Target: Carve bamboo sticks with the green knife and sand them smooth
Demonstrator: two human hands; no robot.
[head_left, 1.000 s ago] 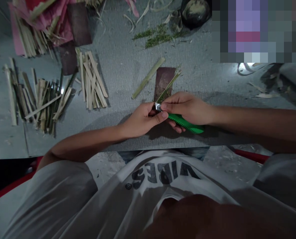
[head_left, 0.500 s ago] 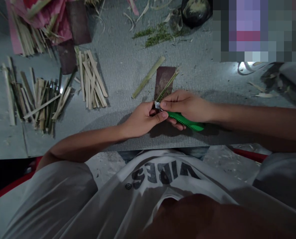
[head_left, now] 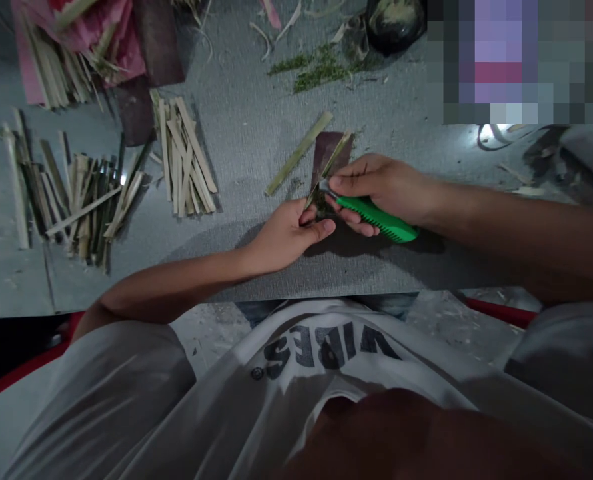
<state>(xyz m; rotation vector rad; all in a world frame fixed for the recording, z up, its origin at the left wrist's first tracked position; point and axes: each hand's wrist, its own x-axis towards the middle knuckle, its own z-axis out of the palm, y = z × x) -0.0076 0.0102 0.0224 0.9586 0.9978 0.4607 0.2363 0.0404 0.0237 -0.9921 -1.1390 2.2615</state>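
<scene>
One bamboo strip (head_left: 337, 153) slants above one dark red sheet (head_left: 323, 150), its lower end held in the left hand's (head_left: 284, 237) fingers; the right hand's (head_left: 384, 187) fingers wrap one green knife (head_left: 381, 217), its metal tip at the strip; one loose strip (head_left: 299, 153) lies beyond; three strip piles (head_left: 181, 153), too overlapped to count, lie leftward.

Probably a craft workshop, though dim — grey table (head_left: 241, 120), piled wooden strips (head_left: 185, 163), green shavings (head_left: 321, 71), green-handled cutter (head_left: 384, 219)

pink sheet (head_left: 129, 53): upper left | maroon sheet (head_left: 159, 43): beside it | dark round object (head_left: 395, 25): top, right of centre
</scene>
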